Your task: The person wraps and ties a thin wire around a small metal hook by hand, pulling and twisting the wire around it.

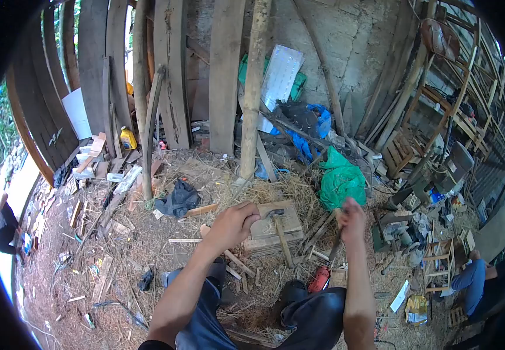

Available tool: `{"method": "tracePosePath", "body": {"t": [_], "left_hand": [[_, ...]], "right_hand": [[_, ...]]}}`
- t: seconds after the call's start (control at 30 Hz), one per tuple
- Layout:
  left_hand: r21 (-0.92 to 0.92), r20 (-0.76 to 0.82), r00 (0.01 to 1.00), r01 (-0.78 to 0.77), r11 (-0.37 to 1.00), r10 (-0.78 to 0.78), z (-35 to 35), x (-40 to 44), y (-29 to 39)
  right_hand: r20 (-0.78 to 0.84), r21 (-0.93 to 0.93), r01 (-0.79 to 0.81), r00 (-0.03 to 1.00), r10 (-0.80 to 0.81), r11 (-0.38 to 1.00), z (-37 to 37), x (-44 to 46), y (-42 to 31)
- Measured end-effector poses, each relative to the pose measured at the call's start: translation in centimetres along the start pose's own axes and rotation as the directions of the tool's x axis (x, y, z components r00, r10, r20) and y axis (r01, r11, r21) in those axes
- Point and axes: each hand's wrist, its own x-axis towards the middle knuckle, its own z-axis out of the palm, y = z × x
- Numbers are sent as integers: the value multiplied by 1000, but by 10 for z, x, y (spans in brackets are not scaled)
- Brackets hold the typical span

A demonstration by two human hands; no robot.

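Above a wooden block (284, 224), toward its left side, is my left hand (233, 223), its fingers curled together; what they hold, if anything, is too small to name. My right hand (353, 220) is closed on the handle of a tool, whose dark part (336, 249) points down toward the ground. A hammer (281, 236) lies on the block between my hands, its head near the back and its wooden handle toward me. A red bottle-like object (319, 279) rests on the ground below my right hand.
A green bag (343, 179) lies beyond my right hand. A wooden post (255, 87) stands behind the block. At the left lie black cloth (179, 198) and a yellow bottle (128, 138). At the right edge sits another person (475, 286) near a small wooden frame (439, 265).
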Motion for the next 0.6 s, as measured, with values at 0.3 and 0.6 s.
{"method": "tracePosePath", "body": {"t": [0.3, 0.6], "left_hand": [[-62, -26, 998, -53, 997, 51, 28, 13, 18], [-78, 135, 978, -150, 986, 160, 21, 12, 18]], "right_hand": [[580, -172, -30, 805, 126, 985, 104, -69, 11], [519, -259, -119, 820, 242, 959, 78, -46, -5]]}}
